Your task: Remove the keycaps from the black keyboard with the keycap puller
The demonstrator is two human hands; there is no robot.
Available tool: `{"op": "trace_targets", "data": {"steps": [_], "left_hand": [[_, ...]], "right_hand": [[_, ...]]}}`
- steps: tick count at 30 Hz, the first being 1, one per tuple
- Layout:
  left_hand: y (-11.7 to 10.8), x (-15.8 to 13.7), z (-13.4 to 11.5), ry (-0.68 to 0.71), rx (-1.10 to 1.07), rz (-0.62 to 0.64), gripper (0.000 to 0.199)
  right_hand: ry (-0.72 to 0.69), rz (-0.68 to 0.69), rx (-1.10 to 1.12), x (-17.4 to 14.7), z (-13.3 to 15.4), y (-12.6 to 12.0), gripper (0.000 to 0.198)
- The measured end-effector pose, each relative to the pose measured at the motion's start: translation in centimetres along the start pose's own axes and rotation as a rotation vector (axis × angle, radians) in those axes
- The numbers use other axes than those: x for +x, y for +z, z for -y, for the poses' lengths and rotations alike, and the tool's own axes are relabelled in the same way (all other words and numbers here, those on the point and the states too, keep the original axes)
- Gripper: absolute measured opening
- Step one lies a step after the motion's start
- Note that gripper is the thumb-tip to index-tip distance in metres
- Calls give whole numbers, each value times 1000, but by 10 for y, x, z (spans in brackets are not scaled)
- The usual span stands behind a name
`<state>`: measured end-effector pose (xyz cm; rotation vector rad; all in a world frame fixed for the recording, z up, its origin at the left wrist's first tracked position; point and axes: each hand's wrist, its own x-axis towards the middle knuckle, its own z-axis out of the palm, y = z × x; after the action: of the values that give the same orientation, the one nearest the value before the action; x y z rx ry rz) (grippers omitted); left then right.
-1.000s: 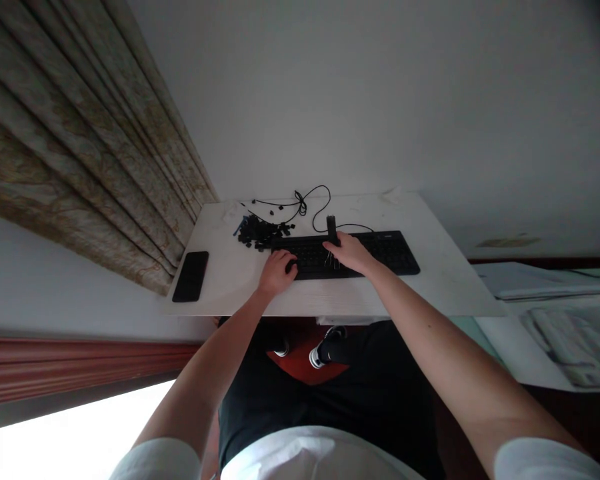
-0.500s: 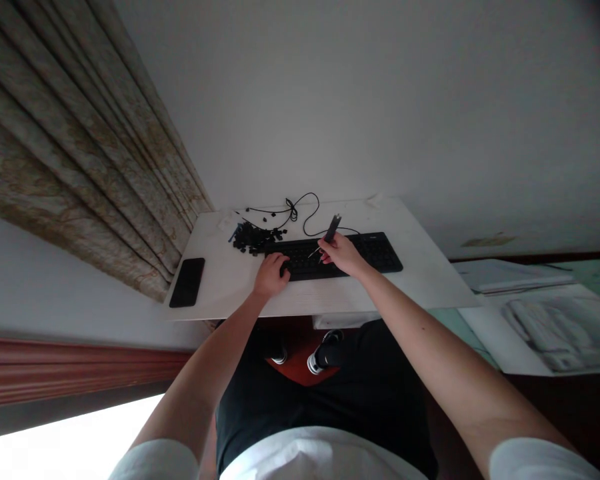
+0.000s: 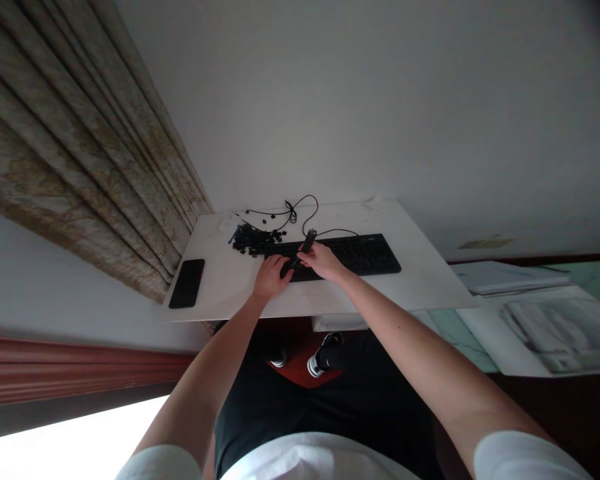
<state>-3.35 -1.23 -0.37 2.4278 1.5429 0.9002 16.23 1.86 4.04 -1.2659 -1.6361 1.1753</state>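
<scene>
A black keyboard (image 3: 365, 257) lies on the white table. My left hand (image 3: 271, 277) holds its left end, with the fingers over the top and the thumb by the near edge. In my right hand (image 3: 323, 261) is a keycap puller (image 3: 309, 240), its dark handle tilted up and its thin metal wires pointing down at the keys, close to my left thumb. The wire tips are hard to make out against the black keys. A heap of loose black keycaps (image 3: 253, 239) lies just beyond the keyboard's left end.
A black phone (image 3: 187, 283) lies at the table's (image 3: 420, 287) left side. The keyboard's cable (image 3: 293, 212) is bundled near the wall, with a few stray keycaps beside it. A curtain (image 3: 105, 133) hangs at the left. Papers (image 3: 505, 277) lie on a lower surface at the right.
My right hand has moved left along the keyboard with the keycap puller, coming close to my left hand. The left hand has hardly moved.
</scene>
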Motion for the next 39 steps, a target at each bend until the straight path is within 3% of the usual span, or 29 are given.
{"op": "trace_targets", "data": {"steps": [14,22,32,39], "left_hand": [[0,4,3,10,14,50,21],[-2,10,-8,-20,88,54,22],[1,11,-6,17,-79,53,22],[3,11,-5,-27,-58,75,22]], "right_hand": [[-26,143,-184,16,6,5,6],[-170,200,-291,14,13,1,10],[-64,236,-35,12,-2,3,10],[-84,241,-117,13,7,2,9]]}}
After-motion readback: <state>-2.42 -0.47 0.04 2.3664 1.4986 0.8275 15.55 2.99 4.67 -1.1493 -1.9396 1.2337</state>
